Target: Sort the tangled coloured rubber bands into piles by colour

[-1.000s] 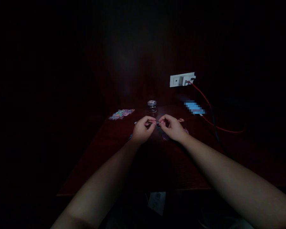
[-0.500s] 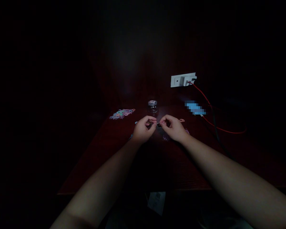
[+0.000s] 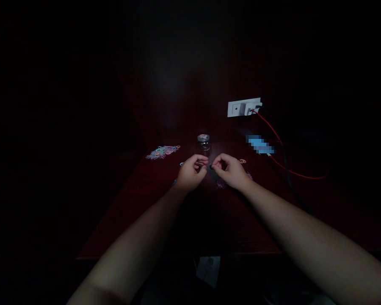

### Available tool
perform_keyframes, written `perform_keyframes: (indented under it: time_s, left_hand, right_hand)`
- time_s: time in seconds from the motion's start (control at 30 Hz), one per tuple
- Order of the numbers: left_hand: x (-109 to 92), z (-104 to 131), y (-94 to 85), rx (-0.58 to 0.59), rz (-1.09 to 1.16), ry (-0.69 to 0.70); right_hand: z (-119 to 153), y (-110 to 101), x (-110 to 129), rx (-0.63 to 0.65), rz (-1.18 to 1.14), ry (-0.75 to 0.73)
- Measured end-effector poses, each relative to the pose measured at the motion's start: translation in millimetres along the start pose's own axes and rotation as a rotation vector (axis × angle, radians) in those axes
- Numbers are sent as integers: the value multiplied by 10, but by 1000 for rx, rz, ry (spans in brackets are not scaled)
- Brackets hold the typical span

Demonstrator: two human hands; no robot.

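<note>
My left hand (image 3: 192, 173) is over the middle of the dark red table, its thumb and curled fingers slightly apart with nothing visible between them. Close by on the right, my right hand (image 3: 230, 170) pinches thumb against fingertips; whatever they hold is too small and dark to make out. Purple elastic bands (image 3: 221, 184) lie just below the right hand. Orange bands (image 3: 242, 161) rest behind its knuckles, and a few bluish bands (image 3: 174, 182) are partly hidden by my left wrist. Beyond both hands stands a clear lidded jar (image 3: 203, 143).
A heap of mixed coloured elastic bands (image 3: 163, 152) lies at the back left. On the right is a pixelated blue device (image 3: 259, 144) on a red cable (image 3: 300, 173) running from a wall socket (image 3: 244, 107). Paper (image 3: 208, 271) shows below the table's front edge.
A thin pale band spanned the fingertips of both hands before; it no longer shows between them. My left thumb and fingers have parted a little, while both arms stay in place.
</note>
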State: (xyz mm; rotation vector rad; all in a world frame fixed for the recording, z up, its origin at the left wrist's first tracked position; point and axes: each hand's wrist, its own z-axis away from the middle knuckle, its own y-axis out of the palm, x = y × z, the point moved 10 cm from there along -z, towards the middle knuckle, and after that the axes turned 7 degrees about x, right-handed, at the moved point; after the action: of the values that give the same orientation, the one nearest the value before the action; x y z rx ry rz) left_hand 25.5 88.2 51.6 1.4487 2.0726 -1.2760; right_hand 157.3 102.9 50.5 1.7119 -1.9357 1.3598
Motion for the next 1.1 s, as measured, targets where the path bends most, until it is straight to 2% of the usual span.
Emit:
perform_keyframes:
  time_s: [1.1]
  left_hand:
    - [111, -9, -27, -23, 18, -67]
  right_hand:
    - [9, 54, 2, 40, -56, 4]
